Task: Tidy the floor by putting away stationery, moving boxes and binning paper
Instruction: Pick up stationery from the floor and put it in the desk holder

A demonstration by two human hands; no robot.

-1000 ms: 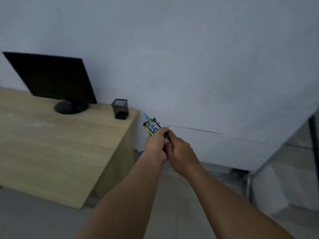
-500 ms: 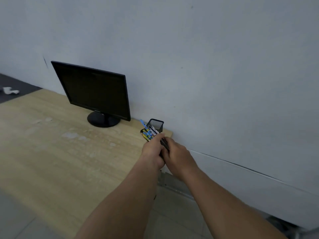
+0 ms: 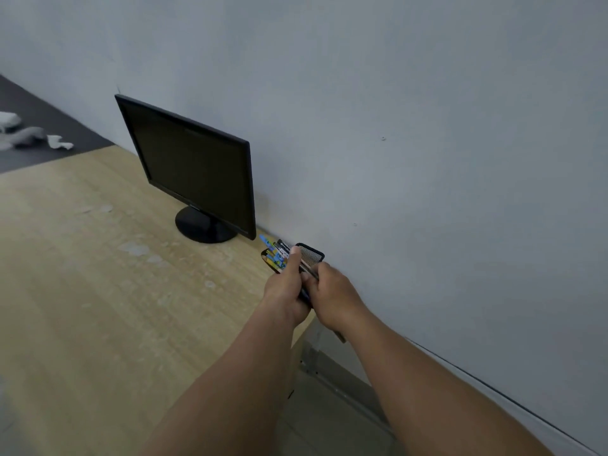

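Observation:
A bundle of pens (image 3: 274, 255) with blue, yellow and dark barrels sticks up and to the left out of my two hands. My left hand (image 3: 285, 291) is closed around the bundle, thumb up along it. My right hand (image 3: 332, 296) grips the lower ends of the same pens from the right. A black mesh pen holder (image 3: 311, 254) stands on the far right corner of the wooden desk (image 3: 98, 291), just behind my left thumb; the pen tips are beside its left rim.
A black monitor (image 3: 194, 172) stands on the desk against the grey wall, left of the holder. Crumpled white paper (image 3: 59, 142) and grey scraps lie on the dark floor at far left. Tiled floor shows below the desk's right edge.
The view has swung right and closer to the desk. My hands with the pens have come from beside the desk to right in front of the mesh holder.

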